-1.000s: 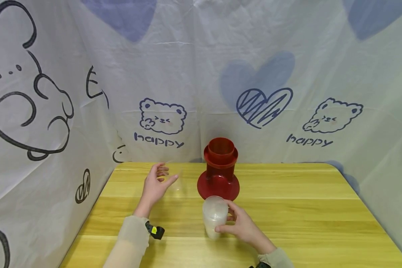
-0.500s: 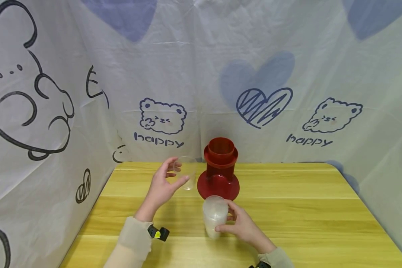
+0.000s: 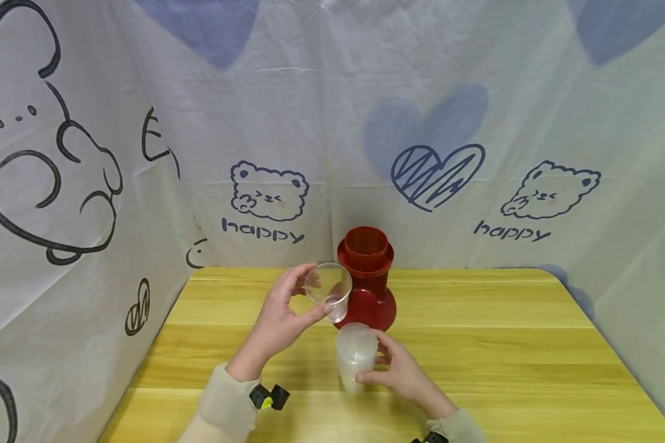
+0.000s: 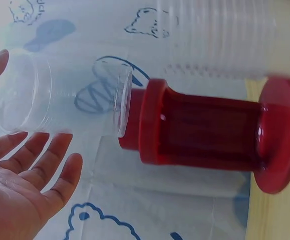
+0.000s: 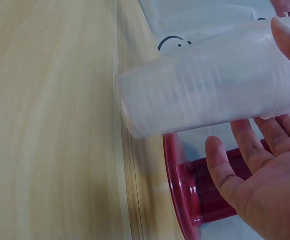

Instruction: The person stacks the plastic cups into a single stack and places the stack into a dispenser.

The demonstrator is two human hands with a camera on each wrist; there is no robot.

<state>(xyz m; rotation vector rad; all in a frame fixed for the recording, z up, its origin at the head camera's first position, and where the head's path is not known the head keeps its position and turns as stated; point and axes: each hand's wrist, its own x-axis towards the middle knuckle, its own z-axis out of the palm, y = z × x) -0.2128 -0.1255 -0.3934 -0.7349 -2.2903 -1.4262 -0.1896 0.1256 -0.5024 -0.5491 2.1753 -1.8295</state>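
My left hand (image 3: 279, 317) holds a clear plastic cup (image 3: 340, 286) near its rim, thumb on the near side and fingers behind. This cup is in the air, slightly tilted, in front of and left of the red stand (image 3: 366, 271). A stack of nested clear plastic cups (image 3: 354, 363) stands upright on the table just before the stand. My right hand (image 3: 404, 375) grips that stack from the right, its thumb in front. In the left wrist view the held cup (image 4: 59, 95) appears beside the top of the red stand (image 4: 210, 132).
The red stand has a round base, a collar and a narrower tube on top. It stands on a wooden table (image 3: 504, 344), near the back edge. A printed white cloth (image 3: 443, 111) hangs behind, and more of it runs along both sides.
My left hand has moved right, carrying the clear cup from the table's back left toward the red stand. My right hand and the cup stack have stayed still.
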